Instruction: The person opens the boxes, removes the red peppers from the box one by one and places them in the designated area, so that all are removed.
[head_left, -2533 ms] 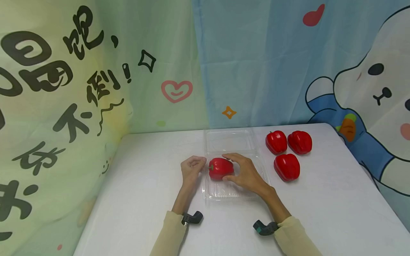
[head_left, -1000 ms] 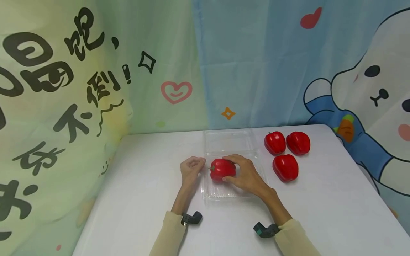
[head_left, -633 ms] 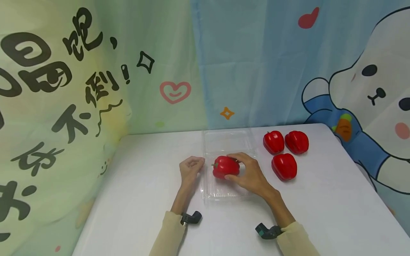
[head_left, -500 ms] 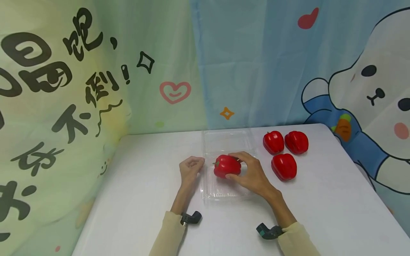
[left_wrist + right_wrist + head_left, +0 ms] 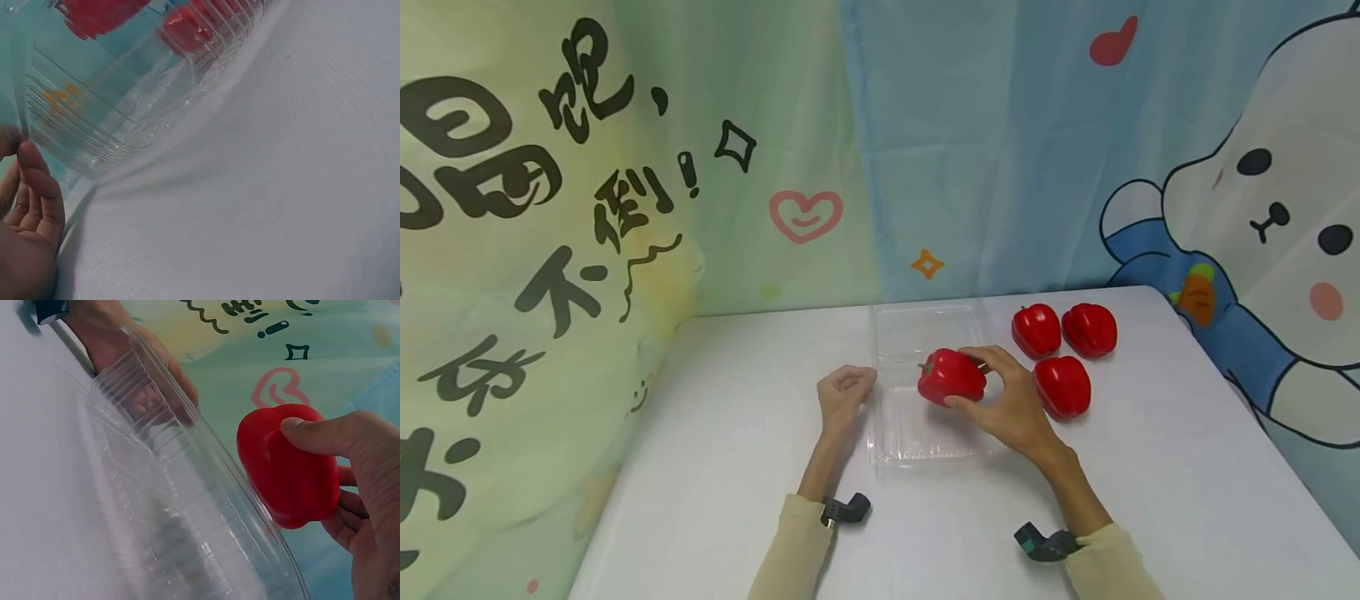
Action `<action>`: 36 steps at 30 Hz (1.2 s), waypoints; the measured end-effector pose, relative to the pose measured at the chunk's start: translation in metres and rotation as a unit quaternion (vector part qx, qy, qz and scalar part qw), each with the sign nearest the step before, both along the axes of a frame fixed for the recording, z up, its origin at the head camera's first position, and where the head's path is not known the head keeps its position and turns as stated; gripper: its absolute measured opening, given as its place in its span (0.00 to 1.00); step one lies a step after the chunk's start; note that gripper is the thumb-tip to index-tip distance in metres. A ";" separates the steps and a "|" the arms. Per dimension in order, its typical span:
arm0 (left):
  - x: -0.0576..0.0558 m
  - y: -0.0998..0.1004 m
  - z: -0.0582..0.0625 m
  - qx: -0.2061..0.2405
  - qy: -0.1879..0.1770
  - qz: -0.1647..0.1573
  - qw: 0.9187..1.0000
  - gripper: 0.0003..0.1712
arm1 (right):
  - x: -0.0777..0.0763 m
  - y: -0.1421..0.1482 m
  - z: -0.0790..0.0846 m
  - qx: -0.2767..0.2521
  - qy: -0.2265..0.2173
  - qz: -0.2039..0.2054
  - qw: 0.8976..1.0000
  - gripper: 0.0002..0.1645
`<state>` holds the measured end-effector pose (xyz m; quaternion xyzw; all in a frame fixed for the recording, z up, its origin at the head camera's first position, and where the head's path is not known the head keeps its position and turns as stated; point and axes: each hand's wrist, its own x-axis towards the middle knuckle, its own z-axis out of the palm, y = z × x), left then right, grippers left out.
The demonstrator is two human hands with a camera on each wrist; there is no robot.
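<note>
My right hand [image 5: 1009, 407] grips a red bell pepper [image 5: 951, 377] on its side, stem to the left, raised above the clear plastic clamshell box [image 5: 917, 454]. In the right wrist view the thumb lies across the pepper [image 5: 284, 472], with the fingers behind it. My left hand [image 5: 844, 398] is at the box's left side. In the left wrist view its thumb and forefinger pinch the rim of the box [image 5: 94, 134]. The box's lid [image 5: 917, 329] lies folded back, away from me. No pepper shows inside the box.
Three more red bell peppers stand right of the box: one at the back [image 5: 1036, 330], one beside it [image 5: 1089, 330] and one nearer [image 5: 1063, 387]. A white cloth covers the table [image 5: 737, 417]. A printed curtain [image 5: 775, 125] hangs along the back and left.
My right hand has lifted the bell pepper out of the box, up and to the right, towards the other peppers. My left hand has kept its place at the box's edge.
</note>
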<state>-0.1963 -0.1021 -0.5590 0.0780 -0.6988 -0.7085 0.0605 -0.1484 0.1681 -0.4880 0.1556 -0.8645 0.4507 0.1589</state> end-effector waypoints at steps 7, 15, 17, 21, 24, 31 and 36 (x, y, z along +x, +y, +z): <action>-0.001 -0.001 -0.002 0.002 -0.007 0.002 1.000 0.07 | 0.003 0.013 0.004 -0.005 0.028 -0.029 0.999 0.51; 0.000 0.001 -0.003 -0.002 -0.011 0.003 1.000 0.06 | 0.009 0.036 0.015 -0.021 0.053 -0.085 0.995 0.51; 0.001 0.001 -0.002 -0.005 -0.010 0.003 1.000 0.06 | 0.009 0.042 0.018 -0.031 0.056 -0.096 0.993 0.50; 0.001 0.000 0.000 -0.004 -0.006 0.001 1.000 0.08 | 0.008 0.053 0.020 -0.046 0.057 -0.125 0.989 0.49; 0.001 0.000 0.000 0.000 -0.004 -0.002 1.000 0.07 | 0.009 0.060 0.020 -0.046 0.054 -0.154 0.985 0.49; 0.000 0.000 0.000 0.004 0.002 -0.001 1.000 0.06 | 0.011 0.068 0.019 -0.056 0.052 -0.212 0.974 0.45; -0.001 0.001 0.000 0.010 0.002 0.003 1.000 0.05 | 0.013 0.074 0.015 -0.066 0.050 -0.257 0.963 0.43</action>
